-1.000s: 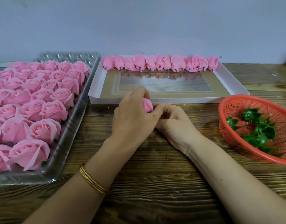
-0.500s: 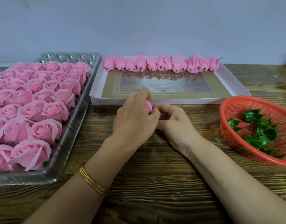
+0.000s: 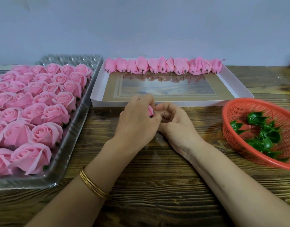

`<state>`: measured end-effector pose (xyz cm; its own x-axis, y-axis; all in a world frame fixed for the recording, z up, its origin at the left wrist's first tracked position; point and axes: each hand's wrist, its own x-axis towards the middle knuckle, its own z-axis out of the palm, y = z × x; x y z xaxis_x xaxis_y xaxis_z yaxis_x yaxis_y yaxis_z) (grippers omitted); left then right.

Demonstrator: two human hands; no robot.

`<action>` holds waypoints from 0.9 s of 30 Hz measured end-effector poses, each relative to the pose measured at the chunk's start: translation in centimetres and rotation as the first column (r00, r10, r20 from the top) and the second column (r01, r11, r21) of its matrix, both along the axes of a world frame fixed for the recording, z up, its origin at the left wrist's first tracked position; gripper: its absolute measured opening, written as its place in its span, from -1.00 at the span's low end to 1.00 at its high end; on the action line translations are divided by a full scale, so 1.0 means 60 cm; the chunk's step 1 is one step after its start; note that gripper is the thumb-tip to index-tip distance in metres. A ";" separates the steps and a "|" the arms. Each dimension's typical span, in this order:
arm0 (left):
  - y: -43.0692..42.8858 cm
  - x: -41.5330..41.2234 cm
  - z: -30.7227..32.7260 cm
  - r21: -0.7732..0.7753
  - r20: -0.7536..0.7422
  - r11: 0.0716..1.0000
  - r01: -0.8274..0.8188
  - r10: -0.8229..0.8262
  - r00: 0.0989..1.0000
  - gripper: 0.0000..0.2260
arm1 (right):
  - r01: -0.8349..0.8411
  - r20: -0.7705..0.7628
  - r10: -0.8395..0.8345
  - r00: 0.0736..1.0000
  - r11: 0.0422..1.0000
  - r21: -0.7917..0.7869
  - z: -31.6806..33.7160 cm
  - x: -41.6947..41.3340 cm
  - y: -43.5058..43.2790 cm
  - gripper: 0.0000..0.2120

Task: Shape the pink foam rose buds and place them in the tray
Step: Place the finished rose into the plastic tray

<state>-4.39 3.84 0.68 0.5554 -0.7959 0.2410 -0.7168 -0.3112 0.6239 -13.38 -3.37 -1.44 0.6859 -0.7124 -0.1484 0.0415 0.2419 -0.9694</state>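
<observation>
My left hand point(image 3: 136, 122) grips a small pink foam rose bud point(image 3: 150, 110), which is mostly hidden behind its fingers. My right hand point(image 3: 173, 122) sits right beside it with curled fingers touching the bud's base. Both hands hover over the wooden table just in front of the white tray point(image 3: 239, 89). A row of several shaped pink buds point(image 3: 164, 65) lies along the tray's far edge, stems pointing toward me.
A clear plastic tray point(image 3: 72, 135) at the left holds several open pink foam roses point(image 3: 47, 112). An orange-red mesh basket point(image 3: 249, 108) at the right contains several green plastic calyxes point(image 3: 264, 131). A grey wall stands behind the table.
The bud has sunk deeper into my left hand's fingers, so less pink shows. My right fingers have closed in against its base. Both hands stay in about the same spot.
</observation>
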 end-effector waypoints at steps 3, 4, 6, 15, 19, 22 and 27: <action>0.000 0.001 -0.001 0.010 -0.003 1.000 0.010 -0.010 1.000 -0.88 | 0.005 0.006 -0.005 1.000 1.000 -0.004 0.002 0.000 0.002 -0.60; 0.000 0.002 -0.001 0.015 -0.009 1.000 0.014 -0.014 1.000 -0.89 | 0.010 0.012 -0.010 1.000 1.000 -0.002 0.002 0.000 0.002 -0.59; 0.000 0.004 0.000 0.037 -0.014 0.999 0.019 -0.019 1.000 -0.89 | 0.014 0.017 -0.014 1.000 1.000 -0.005 0.002 0.000 0.002 -0.59; -0.007 0.011 0.013 0.108 -0.046 0.993 0.050 -0.046 0.998 -0.95 | 0.029 -0.020 -0.030 0.999 0.999 -0.046 -0.007 0.002 -0.003 -0.69; -0.006 0.016 0.024 0.138 -0.051 0.987 0.082 -0.076 0.996 -0.89 | 0.020 0.008 -0.020 1.000 0.999 -0.040 -0.010 0.002 -0.006 -0.67; -0.009 0.020 0.035 0.176 -0.028 0.980 0.090 -0.086 0.996 -0.81 | 0.006 0.057 -0.004 0.998 0.999 -0.044 -0.012 0.003 -0.008 -0.66; -0.023 0.032 0.058 0.239 0.025 0.966 0.100 -0.110 0.994 -0.89 | -0.045 0.203 0.036 0.979 0.998 0.037 -0.009 0.006 -0.008 -0.59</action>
<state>-2.48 2.48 4.13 0.4598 -0.8862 0.0579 -0.7750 -0.3686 0.5133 -13.05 -3.83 -1.96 0.7329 -0.6795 -0.0327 0.2248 0.2872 -0.9311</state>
